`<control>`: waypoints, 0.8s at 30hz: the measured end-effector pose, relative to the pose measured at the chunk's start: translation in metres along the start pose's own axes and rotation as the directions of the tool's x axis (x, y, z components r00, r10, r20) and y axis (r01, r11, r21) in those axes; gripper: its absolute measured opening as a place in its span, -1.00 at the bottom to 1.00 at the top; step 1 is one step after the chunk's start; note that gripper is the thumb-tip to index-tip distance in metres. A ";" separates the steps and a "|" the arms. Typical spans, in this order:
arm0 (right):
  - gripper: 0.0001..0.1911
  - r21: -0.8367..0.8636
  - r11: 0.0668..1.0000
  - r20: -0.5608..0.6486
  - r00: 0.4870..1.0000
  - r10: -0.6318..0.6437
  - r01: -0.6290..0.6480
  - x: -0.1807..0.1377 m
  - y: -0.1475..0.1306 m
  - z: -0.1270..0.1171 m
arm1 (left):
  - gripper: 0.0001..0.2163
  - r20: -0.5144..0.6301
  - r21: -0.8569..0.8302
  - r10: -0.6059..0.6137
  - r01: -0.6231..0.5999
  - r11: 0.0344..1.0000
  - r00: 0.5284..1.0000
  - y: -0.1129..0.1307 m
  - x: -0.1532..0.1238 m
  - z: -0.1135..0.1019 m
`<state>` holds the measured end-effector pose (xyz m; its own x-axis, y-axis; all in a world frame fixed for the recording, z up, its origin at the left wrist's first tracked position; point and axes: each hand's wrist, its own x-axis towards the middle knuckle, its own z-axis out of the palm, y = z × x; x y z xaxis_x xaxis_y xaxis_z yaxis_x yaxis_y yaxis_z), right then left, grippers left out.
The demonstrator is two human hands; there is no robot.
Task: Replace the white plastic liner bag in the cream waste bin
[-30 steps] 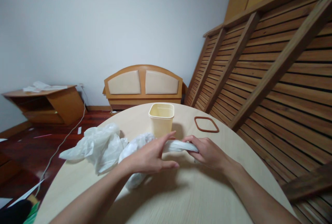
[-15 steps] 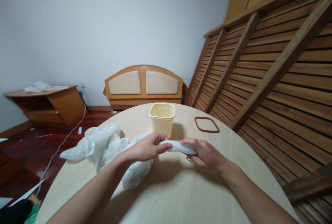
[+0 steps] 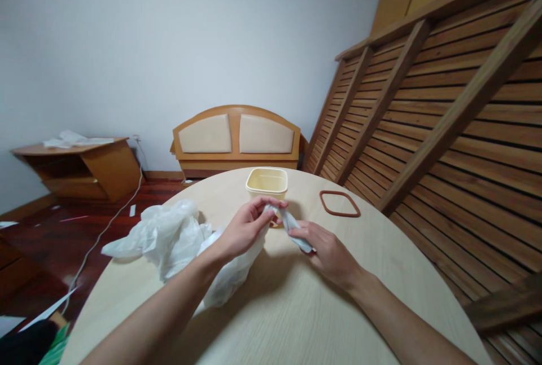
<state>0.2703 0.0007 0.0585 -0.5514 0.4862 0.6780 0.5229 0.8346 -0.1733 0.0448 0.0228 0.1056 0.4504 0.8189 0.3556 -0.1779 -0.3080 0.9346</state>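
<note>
A white plastic bag (image 3: 290, 223), twisted into a narrow strip, stretches between my two hands above the table. My left hand (image 3: 249, 224) pinches its upper end between thumb and fingers. Lower and to the right, my right hand (image 3: 328, 249) is closed round the other end. Just behind my left hand stands a pale yellow square bin (image 3: 266, 181), its open top facing up and its lower part mostly hidden. More crumpled white plastic (image 3: 235, 275) lies beneath my left forearm; whether it joins the held strip I cannot tell.
A heap of white plastic bags (image 3: 169, 238) lies at the table's left. A reddish-brown rounded square ring (image 3: 339, 203) rests flat at the right on the round wooden table (image 3: 322, 320). Slatted wooden panels (image 3: 427, 145) lean close by on the right.
The strip of bag has gone from nearly level to slanting down to the right. My left hand has risen slightly and turned, while my right hand stays near its place.
</note>
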 end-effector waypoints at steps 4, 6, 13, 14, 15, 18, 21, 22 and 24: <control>-0.40 -0.150 0.988 -0.054 0.998 -0.037 0.028 0.001 -0.004 -0.001 | -0.72 0.074 0.365 0.135 -0.153 0.918 0.988 -0.001 -0.009 0.009; -0.42 -0.185 0.982 -0.098 0.995 -0.037 0.018 0.001 -0.007 -0.003 | -0.67 0.129 0.497 0.165 -0.208 0.843 0.978 0.000 -0.013 0.012; -0.61 -0.205 0.976 -0.143 0.984 -0.109 0.078 0.004 -0.012 -0.005 | -0.54 0.132 0.654 0.088 -0.153 0.741 0.987 -0.004 -0.016 0.011; -0.62 -0.200 0.975 -0.123 0.985 -0.121 0.095 0.004 -0.013 -0.004 | -0.54 0.115 0.656 0.075 -0.132 0.743 0.991 -0.004 -0.016 0.010; -0.63 -0.192 0.976 -0.103 0.987 -0.127 0.105 0.005 -0.013 -0.002 | -0.56 0.097 0.651 0.068 -0.115 0.751 0.993 -0.004 -0.016 0.010; -0.69 -0.180 0.978 -0.047 0.993 -0.112 0.102 0.005 -0.014 0.002 | -0.60 0.082 0.575 0.077 -0.110 0.810 0.994 0.000 -0.015 0.010; -0.74 -0.180 0.981 -0.001 0.997 -0.075 0.074 0.006 -0.015 0.003 | -0.62 0.101 0.460 0.122 -0.156 0.874 0.987 0.002 -0.015 0.013; -0.75 -0.182 0.981 0.008 0.998 -0.070 0.070 0.006 -0.015 0.003 | -0.61 0.098 0.440 0.143 -0.171 0.881 0.985 0.002 -0.015 0.014; -0.74 -0.189 0.979 0.018 0.997 -0.070 0.072 0.005 -0.014 0.003 | -0.59 0.095 0.449 0.181 -0.204 0.870 0.979 0.000 -0.016 0.015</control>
<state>0.2586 -0.0078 0.0626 -0.5981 0.4309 0.6758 0.5949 0.8037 0.0141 0.0511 0.0023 0.0999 0.4921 0.6999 0.5176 0.1464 -0.6527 0.7434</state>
